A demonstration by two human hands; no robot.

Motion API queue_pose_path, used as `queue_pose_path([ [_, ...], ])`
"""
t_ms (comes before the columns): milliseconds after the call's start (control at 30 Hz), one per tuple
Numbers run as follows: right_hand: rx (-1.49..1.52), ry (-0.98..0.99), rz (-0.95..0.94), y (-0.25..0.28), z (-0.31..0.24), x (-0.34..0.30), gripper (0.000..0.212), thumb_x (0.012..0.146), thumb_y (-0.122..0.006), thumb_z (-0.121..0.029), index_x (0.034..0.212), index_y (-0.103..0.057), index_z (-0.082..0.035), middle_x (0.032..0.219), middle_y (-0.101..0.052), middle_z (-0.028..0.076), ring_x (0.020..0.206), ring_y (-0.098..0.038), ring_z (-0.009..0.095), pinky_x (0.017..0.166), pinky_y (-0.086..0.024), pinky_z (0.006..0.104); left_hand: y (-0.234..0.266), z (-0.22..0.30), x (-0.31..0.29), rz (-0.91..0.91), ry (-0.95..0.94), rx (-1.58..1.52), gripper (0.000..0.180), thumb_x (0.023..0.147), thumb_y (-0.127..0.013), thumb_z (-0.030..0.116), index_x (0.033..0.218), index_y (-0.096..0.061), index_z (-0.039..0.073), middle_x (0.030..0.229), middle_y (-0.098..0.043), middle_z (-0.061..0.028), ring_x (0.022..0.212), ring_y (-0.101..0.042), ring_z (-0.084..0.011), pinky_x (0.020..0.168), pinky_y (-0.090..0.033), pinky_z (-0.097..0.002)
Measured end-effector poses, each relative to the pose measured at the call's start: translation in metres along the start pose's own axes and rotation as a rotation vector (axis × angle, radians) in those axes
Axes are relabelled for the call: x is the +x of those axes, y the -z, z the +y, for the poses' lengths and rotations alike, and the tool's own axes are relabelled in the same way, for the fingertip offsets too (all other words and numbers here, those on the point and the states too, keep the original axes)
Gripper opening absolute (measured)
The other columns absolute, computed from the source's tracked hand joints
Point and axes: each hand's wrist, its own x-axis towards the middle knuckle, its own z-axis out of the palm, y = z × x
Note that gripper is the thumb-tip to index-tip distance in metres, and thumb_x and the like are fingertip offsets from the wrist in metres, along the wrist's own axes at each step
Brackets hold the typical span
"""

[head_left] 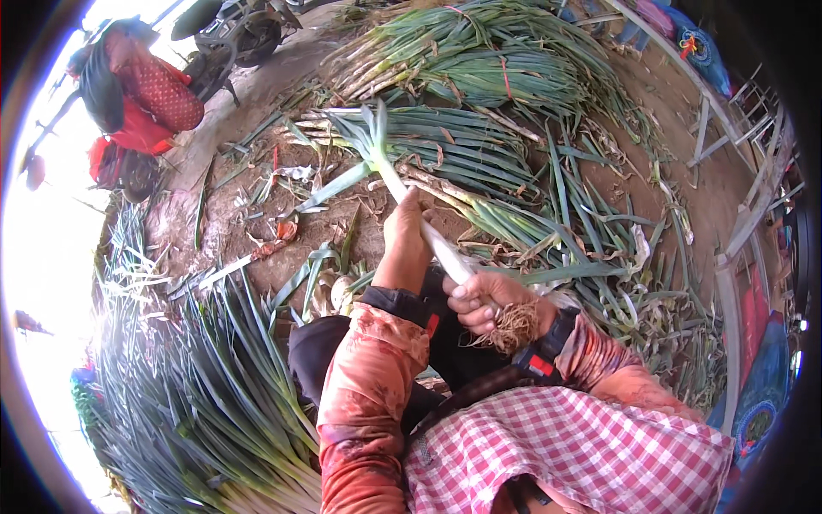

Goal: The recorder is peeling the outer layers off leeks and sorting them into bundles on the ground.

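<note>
Both my hands are closed on one leek, held at a slant in front of my lap. My left hand wraps the stalk just below where the green leaves fan out. Lower down, my right hand grips the white root end, and a tuft of brown roots sticks out beside its wrist. One long leaf hangs off to the left of the stalk. The stalk looks pale and smooth between the hands.
A big heap of leeks lies at my left. Ahead are tied bundles and a loose pile on the dirt floor. Peeled leaf scraps litter the right. A metal frame stands far right; a person in red and a motorbike are far left.
</note>
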Motion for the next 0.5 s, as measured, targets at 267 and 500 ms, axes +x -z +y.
queue_pose_path([
  [267, -0.026, 0.087, 0.004, -0.034, 0.004, -0.001, 0.015, 0.078, -0.050, -0.013, 0.090, -0.041, -0.008, 0.065, -0.041, 0.000, 0.051, -0.044, 0.007, 0.046, -0.040, 0.0209, -0.009, 0.044, -0.020, -0.164, -0.313, 0.092, 0.015, 0.079, -0.051, 0.013, 0.069, -0.043, 0.005, 0.054, -0.039, -0.0010, 0.043, -0.038, -0.0102, 0.037, -0.032, -0.0228],
  [500, -0.594, 0.092, -0.153, -0.055, 0.022, 0.010, 0.042, 0.074, -0.055, -0.008, 0.112, -0.039, 0.001, 0.080, -0.052, 0.007, 0.060, -0.050, 0.011, 0.052, -0.044, 0.0222, 0.033, 0.156, -0.087, 0.129, -0.795, 0.786, 0.027, 0.074, -0.057, 0.026, 0.062, -0.052, 0.001, 0.051, -0.048, -0.0028, 0.042, -0.047, -0.0131, 0.039, -0.038, -0.0280],
])
